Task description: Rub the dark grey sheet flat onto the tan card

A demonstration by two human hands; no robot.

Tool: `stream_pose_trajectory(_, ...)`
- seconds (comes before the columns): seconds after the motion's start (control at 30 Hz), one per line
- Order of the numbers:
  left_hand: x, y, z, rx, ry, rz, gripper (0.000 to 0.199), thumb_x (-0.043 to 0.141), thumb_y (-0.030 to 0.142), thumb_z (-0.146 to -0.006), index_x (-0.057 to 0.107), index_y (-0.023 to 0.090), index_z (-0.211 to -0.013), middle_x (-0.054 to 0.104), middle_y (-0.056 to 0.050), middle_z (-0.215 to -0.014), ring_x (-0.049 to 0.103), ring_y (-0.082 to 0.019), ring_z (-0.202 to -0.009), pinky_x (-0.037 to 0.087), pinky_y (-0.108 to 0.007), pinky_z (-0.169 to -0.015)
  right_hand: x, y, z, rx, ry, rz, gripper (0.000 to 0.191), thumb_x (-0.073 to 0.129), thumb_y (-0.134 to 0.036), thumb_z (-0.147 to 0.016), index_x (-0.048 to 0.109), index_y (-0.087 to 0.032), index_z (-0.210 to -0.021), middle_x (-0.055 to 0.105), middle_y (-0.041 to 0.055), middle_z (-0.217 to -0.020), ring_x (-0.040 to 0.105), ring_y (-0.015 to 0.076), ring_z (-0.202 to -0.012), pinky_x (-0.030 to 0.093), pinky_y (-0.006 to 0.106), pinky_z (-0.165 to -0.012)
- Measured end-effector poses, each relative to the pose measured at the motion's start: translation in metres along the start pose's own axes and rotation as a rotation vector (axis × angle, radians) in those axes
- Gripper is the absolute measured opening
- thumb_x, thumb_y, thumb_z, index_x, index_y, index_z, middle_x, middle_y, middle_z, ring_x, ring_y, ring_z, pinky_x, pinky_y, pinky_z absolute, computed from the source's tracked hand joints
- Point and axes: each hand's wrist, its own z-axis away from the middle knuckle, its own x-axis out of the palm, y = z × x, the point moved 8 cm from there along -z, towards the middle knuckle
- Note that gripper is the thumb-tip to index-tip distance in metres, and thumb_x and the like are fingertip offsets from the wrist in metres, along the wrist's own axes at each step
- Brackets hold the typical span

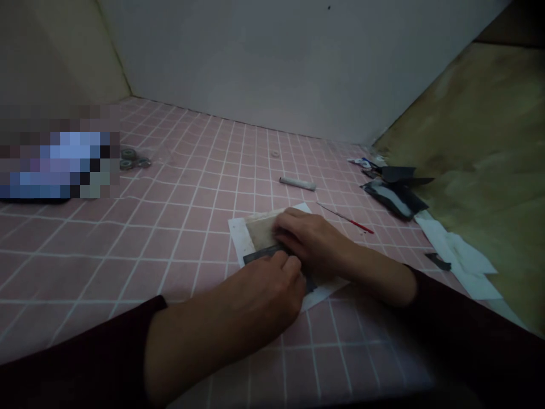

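A white sheet of paper lies on the table under both my hands. On it rests a flat beige rectangular piece, and a dark grey strip crosses its near part. My left hand is closed over the strip, knuckles up, with its fingertips hidden from view. Just beyond it, my right hand bends its fingers down onto the beige piece, close to the strip. Whatever those right fingers pinch is hidden behind the hands.
A pink checked cloth covers the table. Beyond the paper lie a grey tube-like stick and a thin red-handled tool. Black scraps and white papers sit along the right wall. Small round items lie left, beside a blurred-out screen.
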Motion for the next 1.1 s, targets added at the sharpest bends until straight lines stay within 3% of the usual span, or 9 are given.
stream_pose_trajectory(0.1, -0.002, 0.003, -0.001, 0.010, -0.016, -0.025, 0.014, 0.044, 0.005, -0.083, 0.055, 0.014, -0.084, 0.054, -0.006, -0.081, 0.049, -0.019, -0.070, 0.046, -0.034, -0.060, -0.001, -0.001, -0.005, -0.023, 0.023, -0.017, 0.011, 0.048, -0.008, -0.087, 0.049, -0.018, -0.083, 0.055, 0.0018, -0.083, 0.049, 0.0137, -0.073, 0.037, 0.026, -0.066)
stream_pose_trajectory(0.27, -0.002, 0.007, -0.002, 0.039, -0.072, -0.035, 0.014, 0.044, 0.005, -0.082, 0.055, 0.014, -0.082, 0.053, -0.006, -0.079, 0.049, -0.020, -0.068, 0.044, -0.033, -0.055, -0.008, 0.009, 0.011, 0.051, -0.013, 0.069, 0.010, 0.050, -0.011, -0.088, 0.053, -0.018, -0.080, 0.056, 0.0024, -0.079, 0.050, 0.0143, -0.071, 0.035, 0.026, -0.064)
stream_pose_trajectory(0.47, -0.004, 0.004, -0.003, -0.007, -0.028, -0.063, 0.016, 0.042, 0.004, -0.082, 0.055, 0.014, -0.083, 0.054, -0.006, -0.079, 0.049, -0.020, -0.066, 0.044, -0.034, -0.054, 0.000, -0.003, -0.006, -0.005, 0.012, 0.027, 0.015, 0.044, -0.015, -0.093, 0.054, -0.017, -0.082, 0.053, 0.0040, -0.085, 0.049, 0.0150, -0.075, 0.037, 0.027, -0.067)
stream_pose_trajectory(0.67, 0.001, 0.005, -0.002, 0.024, -0.060, -0.018, 0.014, 0.044, 0.005, -0.083, 0.054, 0.015, -0.081, 0.052, -0.005, -0.079, 0.048, -0.019, -0.068, 0.043, -0.032, -0.056, -0.002, 0.010, 0.012, 0.056, -0.019, 0.057, 0.012, 0.046, -0.012, -0.091, 0.054, -0.018, -0.084, 0.056, 0.0052, -0.087, 0.052, 0.0162, -0.077, 0.038, 0.028, -0.069)
stream_pose_trajectory(0.83, 0.001, 0.004, -0.001, 0.005, -0.053, -0.061, 0.015, 0.043, 0.006, -0.083, 0.056, 0.014, -0.087, 0.053, -0.006, -0.082, 0.048, -0.020, -0.070, 0.044, -0.034, -0.057, -0.001, -0.002, -0.006, -0.020, 0.039, -0.008, 0.008, 0.048, -0.011, -0.088, 0.049, -0.019, -0.086, 0.055, 0.0028, -0.085, 0.050, 0.0152, -0.076, 0.038, 0.027, -0.068)
stream_pose_trajectory(1.1, 0.004, 0.006, 0.000, 0.023, -0.064, -0.047, 0.014, 0.044, 0.008, -0.084, 0.056, 0.014, -0.083, 0.052, -0.006, -0.081, 0.048, -0.020, -0.069, 0.043, -0.034, -0.055, -0.005, 0.003, 0.003, 0.019, -0.038, 0.076, 0.012, 0.049, -0.013, -0.090, 0.056, -0.016, -0.081, 0.057, 0.0046, -0.082, 0.052, 0.0156, -0.074, 0.037, 0.027, -0.066)
